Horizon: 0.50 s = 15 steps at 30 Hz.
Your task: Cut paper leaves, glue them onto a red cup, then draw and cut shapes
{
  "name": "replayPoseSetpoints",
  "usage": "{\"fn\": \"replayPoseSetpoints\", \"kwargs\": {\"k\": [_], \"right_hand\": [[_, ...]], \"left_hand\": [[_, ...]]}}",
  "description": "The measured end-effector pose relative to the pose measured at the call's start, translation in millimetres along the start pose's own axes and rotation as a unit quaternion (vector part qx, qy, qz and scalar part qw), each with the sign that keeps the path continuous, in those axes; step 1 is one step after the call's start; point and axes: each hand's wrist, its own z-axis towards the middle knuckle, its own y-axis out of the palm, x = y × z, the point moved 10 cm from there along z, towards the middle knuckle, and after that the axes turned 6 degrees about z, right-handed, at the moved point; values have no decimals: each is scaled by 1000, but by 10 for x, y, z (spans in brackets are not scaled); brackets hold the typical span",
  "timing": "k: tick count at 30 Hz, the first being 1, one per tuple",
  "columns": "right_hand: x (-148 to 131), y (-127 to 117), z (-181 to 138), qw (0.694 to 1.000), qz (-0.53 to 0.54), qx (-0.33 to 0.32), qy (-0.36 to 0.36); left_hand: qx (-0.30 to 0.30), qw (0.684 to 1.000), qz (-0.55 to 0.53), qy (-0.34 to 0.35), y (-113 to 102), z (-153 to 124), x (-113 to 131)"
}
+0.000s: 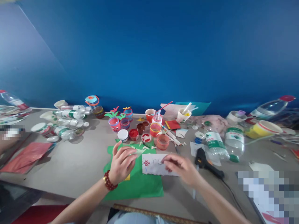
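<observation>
A: What does the left hand [122, 160] have?
B: Its thumb and fingers close on a pale scrap [140, 151], raised above the green sheet [144, 189] on the tabletop [77, 161].

A: And the right hand [179, 166]?
B: Its fingers curl over the right part of a white card [149, 169]. It's blurred, so I can't tell whether they grip anything.

A: Where does that card lie?
B: Partly on the green sheet, partly past its right edge. A red knot pattern marks its left end.

A: What's around them?
B: Just beyond the sheet, an open pot of red paint [134, 133]; right of the right hand, a black glue gun [209, 163].
</observation>
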Motion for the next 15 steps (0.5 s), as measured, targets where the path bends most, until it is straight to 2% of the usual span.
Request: {"fn": "replayPoseSetpoints", "kwargs": {"k": [1,3,6,8,12,15], "right_hand": [[49,230,-30,995,87,-32,31],[93,509,-33,971,227,-38,62],[162,628,39,936,345,7,73],[220,592,82,928,364,47,66],[287,523,102,937,338,79,44],[310,474,77,943,318,95,31]], "left_hand": [[6,1000,-6,13,-2,12,83],[11,999,-14,37,18,21,241],[20,997,-14,71,58,16,430],[25,996,-12,83,83,8,499],[21,994,-23,105,112,-28,564],[-9,995,-74,67,140,-42,490]]}}
